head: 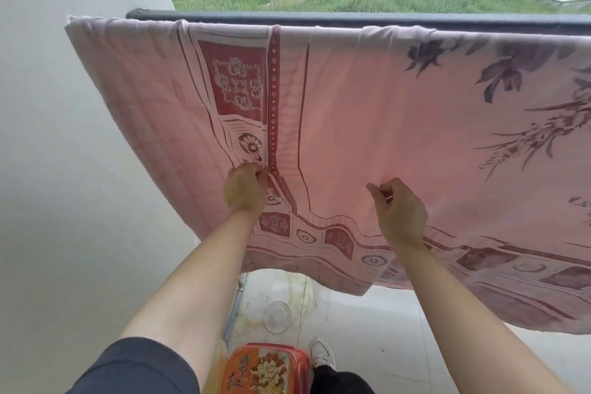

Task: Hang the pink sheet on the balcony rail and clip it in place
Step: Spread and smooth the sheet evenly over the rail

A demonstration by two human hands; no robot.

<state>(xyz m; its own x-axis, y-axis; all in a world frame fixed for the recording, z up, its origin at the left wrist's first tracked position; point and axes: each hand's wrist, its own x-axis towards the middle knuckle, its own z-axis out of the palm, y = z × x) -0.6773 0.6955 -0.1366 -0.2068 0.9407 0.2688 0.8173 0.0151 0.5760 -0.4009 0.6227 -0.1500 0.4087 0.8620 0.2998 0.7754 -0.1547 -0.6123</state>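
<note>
The pink sheet (367,112) with dark red borders and a flower print hangs over the dark balcony rail (319,17), spread from the left wall to past the right edge of view. My left hand (246,189) pinches a fold of the sheet beside the dotted red stripe, low on the hanging side. My right hand (399,211) pinches the plain pink cloth a little to the right, at about the same height. No clip shows on the sheet or the rail.
A white wall (64,169) closes the left side. On the tiled floor below lie a red flowered basin (265,368), a round clear lid (277,317) and a thin pipe (233,307). My white shoe (323,355) stands by the basin. Fields and buildings lie beyond the rail.
</note>
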